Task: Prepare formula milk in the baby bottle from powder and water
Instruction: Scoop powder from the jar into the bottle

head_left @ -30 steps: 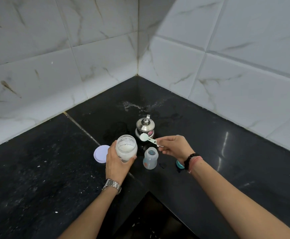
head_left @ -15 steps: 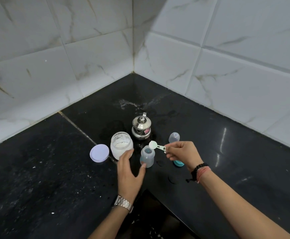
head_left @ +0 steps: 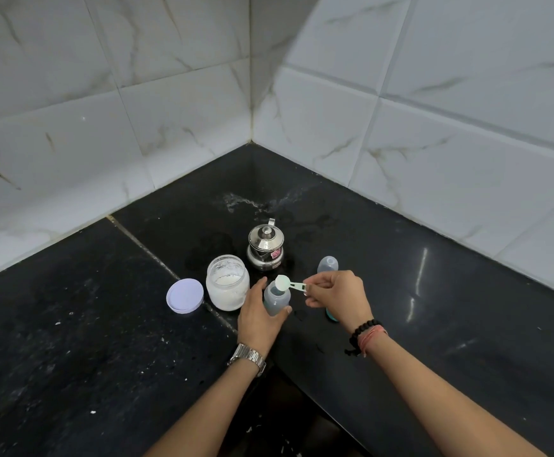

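Note:
The open baby bottle (head_left: pixel 277 300) stands on the black counter, and my left hand (head_left: pixel 259 316) grips it from the near side with thumb and fingers around its body. My right hand (head_left: pixel 336 293) pinches the handle of a pale green scoop (head_left: pixel 283 282), whose bowl sits right over the bottle's mouth. To the left stands the open glass jar of white powder (head_left: pixel 227 282), partly filled. The bottle's clear cap (head_left: pixel 327 264) shows behind my right hand, and a teal ring (head_left: pixel 331 315) peeks out below it.
A lilac jar lid (head_left: pixel 184 295) lies flat left of the jar. A small steel kettle (head_left: pixel 265 247) with a lid stands behind the bottle. White tiled walls (head_left: pixel 434 143) meet in a corner at the back. The counter has an inner edge (head_left: pixel 302 384) near my arms.
My left hand has set the powder jar down and moved right to grip the bottle. My right hand has carried the scoop from over the jar to over the bottle's mouth.

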